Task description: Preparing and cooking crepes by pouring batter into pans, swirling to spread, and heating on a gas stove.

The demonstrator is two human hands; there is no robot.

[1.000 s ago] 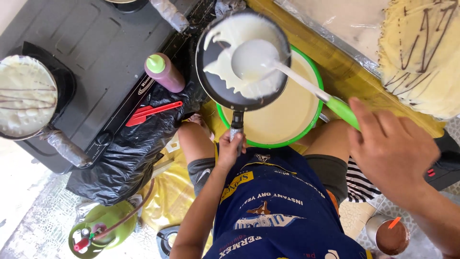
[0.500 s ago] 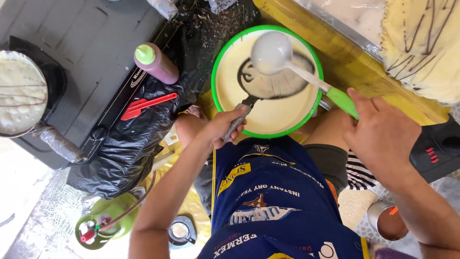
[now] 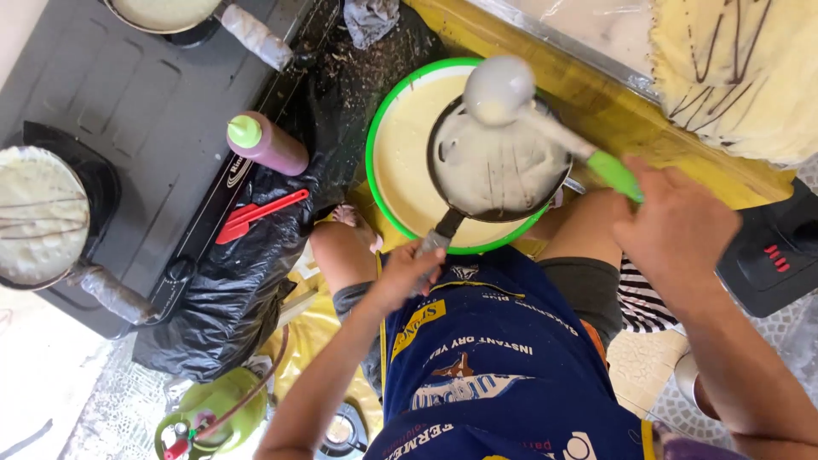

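My left hand [image 3: 407, 271] grips the handle of a small black frying pan [image 3: 498, 167], held level over a green-rimmed bowl of pale batter [image 3: 400, 162]. A thin batter film coats the pan's inside. My right hand [image 3: 673, 223] holds the green handle of a white ladle [image 3: 497, 87], whose batter-coated cup hovers above the pan's far edge. I sit behind the bowl in a dark blue apron [image 3: 494, 358].
A dark stove top [image 3: 145, 119] lies left, with a crepe pan [image 3: 38, 217] at its left edge and another pan [image 3: 170, 12] at the top. A purple squeeze bottle [image 3: 266, 143], a red spatula [image 3: 256, 215], a black bag [image 3: 230, 290], stacked crepes [image 3: 750, 68] and a green gas cylinder [image 3: 213, 413] surround me.
The pan was first held up with batter pooled in it, then lowered over the bowl. It now sits level with only a thin coat. The ladle stays above it.
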